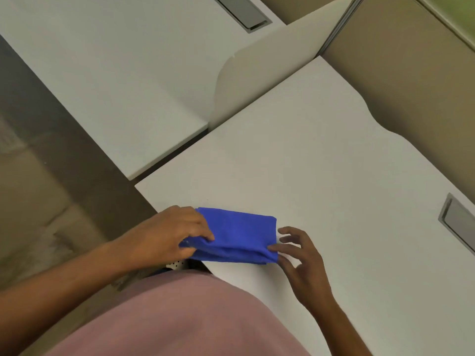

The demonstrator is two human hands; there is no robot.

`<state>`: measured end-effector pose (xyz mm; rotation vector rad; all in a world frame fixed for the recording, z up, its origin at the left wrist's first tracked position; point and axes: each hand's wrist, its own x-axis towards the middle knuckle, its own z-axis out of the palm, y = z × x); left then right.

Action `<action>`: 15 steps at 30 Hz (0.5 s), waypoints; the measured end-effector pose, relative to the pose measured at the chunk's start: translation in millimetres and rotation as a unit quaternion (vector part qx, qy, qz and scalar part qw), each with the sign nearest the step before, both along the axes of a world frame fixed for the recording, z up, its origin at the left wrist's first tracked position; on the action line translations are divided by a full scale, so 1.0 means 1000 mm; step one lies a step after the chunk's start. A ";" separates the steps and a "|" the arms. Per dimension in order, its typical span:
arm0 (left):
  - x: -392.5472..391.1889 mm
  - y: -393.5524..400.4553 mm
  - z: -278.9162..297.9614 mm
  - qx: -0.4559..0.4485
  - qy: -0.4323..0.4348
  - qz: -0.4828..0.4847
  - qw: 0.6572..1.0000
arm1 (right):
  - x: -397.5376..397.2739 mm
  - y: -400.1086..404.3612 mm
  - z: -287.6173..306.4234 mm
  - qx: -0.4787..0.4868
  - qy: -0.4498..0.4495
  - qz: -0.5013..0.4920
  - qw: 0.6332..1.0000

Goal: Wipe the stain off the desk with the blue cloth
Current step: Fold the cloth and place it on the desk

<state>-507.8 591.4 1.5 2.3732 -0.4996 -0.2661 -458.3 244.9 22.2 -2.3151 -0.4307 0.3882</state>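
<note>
The left hand (177, 232) pinches one end of the folded blue cloth (236, 235), the right hand (298, 255), fingers spread, pinches the other, at the counter (321, 163) near edge; no stain shows, wiping apparently not yet begun.

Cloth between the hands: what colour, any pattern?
Plain bright blue, no pattern, on the cloth; head view.

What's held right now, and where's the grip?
The blue cloth, folded on the desk. Left hand grips its left end; right hand pinches its near right corner.
</note>
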 end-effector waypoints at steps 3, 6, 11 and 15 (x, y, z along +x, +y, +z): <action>-0.008 -0.003 -0.019 0.040 -0.028 -0.047 0.998 | -0.005 -0.001 -0.014 -0.037 0.003 0.018 0.999; -0.005 -0.004 -0.018 0.008 -0.044 0.003 0.999 | -0.004 -0.001 -0.021 -0.077 0.006 0.035 0.996; 0.021 -0.014 -0.009 0.057 -0.069 0.100 0.991 | 0.010 0.022 -0.005 -0.035 -0.028 -0.043 0.998; 0.046 -0.026 -0.005 0.169 0.065 0.041 0.983 | 0.033 0.047 0.001 -0.143 0.006 0.056 0.988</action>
